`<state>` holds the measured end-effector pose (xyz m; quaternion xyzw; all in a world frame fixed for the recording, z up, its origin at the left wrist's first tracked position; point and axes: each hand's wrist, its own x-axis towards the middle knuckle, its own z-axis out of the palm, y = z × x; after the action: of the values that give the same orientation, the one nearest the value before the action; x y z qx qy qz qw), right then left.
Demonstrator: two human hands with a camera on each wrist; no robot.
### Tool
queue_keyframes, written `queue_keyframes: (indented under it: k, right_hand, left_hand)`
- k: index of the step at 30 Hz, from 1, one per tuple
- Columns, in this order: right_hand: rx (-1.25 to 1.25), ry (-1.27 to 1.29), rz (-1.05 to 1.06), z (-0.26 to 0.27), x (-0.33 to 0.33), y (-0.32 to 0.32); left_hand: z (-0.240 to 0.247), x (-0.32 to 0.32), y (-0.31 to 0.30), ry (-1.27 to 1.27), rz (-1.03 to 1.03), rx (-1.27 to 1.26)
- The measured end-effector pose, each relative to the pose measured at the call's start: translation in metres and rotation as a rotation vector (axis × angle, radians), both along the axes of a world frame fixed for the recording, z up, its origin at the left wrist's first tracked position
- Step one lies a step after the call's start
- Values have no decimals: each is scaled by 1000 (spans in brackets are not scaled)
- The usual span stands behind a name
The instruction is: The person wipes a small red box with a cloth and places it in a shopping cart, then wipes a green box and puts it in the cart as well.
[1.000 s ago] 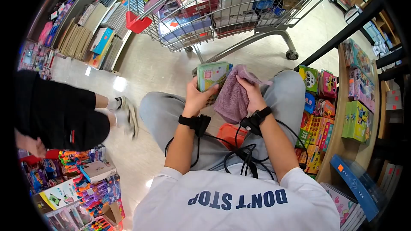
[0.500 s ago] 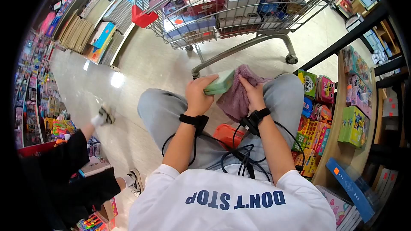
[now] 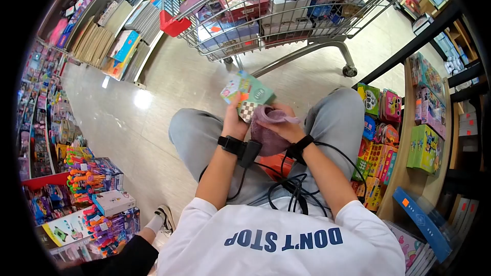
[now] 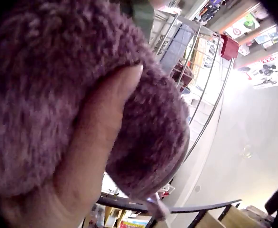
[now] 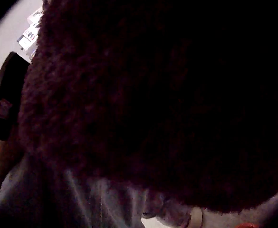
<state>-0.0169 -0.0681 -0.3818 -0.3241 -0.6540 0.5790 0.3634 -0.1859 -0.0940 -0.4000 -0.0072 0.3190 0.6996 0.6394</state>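
In the head view my left hand (image 3: 236,121) grips a small green box (image 3: 260,94) with a colourful picture and a checkered patch, tilted above my lap. My right hand (image 3: 289,127) holds a fluffy purple cloth (image 3: 266,135), bunched against the box's lower right edge; some fingers are hidden behind it. The left wrist view shows a digit pressed on the purple cloth (image 4: 29,95), with a bit of green (image 4: 140,16) behind. Dark purple cloth (image 5: 77,109) fills most of the right wrist view.
A loaded shopping cart (image 3: 225,53) stands ahead. Shelves of colourful boxes (image 3: 425,145) are at the right, racks of books (image 3: 91,46) and toys (image 3: 97,174) at the left. Black cables (image 3: 294,186) and a red-orange object (image 3: 279,163) lie on my lap. Someone's foot (image 3: 164,219) is at lower left.
The box has turned, its picture and checkered patch now showing. The cloth and my right hand have moved left, against the box. The other person has moved toward the lower left.
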Motion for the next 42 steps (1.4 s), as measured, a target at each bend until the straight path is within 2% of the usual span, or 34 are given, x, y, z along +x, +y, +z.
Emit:
queue_keyframes:
  k: [2,3,6,9,12,13,16,20,21,24,27,30,36,37,42]
  right_hand:
    - [-23,89,-23,-8,-4,0]
    - [50,-52,-25,-10,3,0]
    - [-96,-43,-99,-27,7,4]
    - [-123,104,-550,-37,3,-1]
    - [-492,464,-560,-12,12,19]
    - [-455,512,-665,-15,12,24]
    - [-382,467,-713,-28,14,31]
    - [-384,408,-508,-29,11,22]
    - [-424,352,-466,-30,12,21]
    - [-521,335,-424,-45,14,23]
    - [-479,375,-459,-50,14,26]
    - [-310,331,-468,-30,18,26]
    - [3,164,-584,-58,12,20]
    - [-79,185,-463,-33,14,19]
    - [-335,197,-424,-44,17,24]
  left_hand:
    - [1,7,0,5,-72,-57]
    - [2,8,0,33,-76,-52]
    - [7,6,3,41,-92,-57]
    - [12,4,3,123,-31,-21]
    - [24,4,-1,84,-9,-30]
    - [24,3,-1,68,-17,-19]
    - [30,3,-5,83,-78,28]
    - [39,15,-6,195,-183,28]
    - [42,23,-9,329,-122,-78]
    - [36,23,-8,413,-185,-42]
    - [42,19,-7,449,-199,-70]
    - [34,14,-6,506,-199,-36]
    - [27,10,-5,587,-262,-1]
    - [27,9,-5,594,-279,-3]
    - [36,14,-11,442,-339,-43]
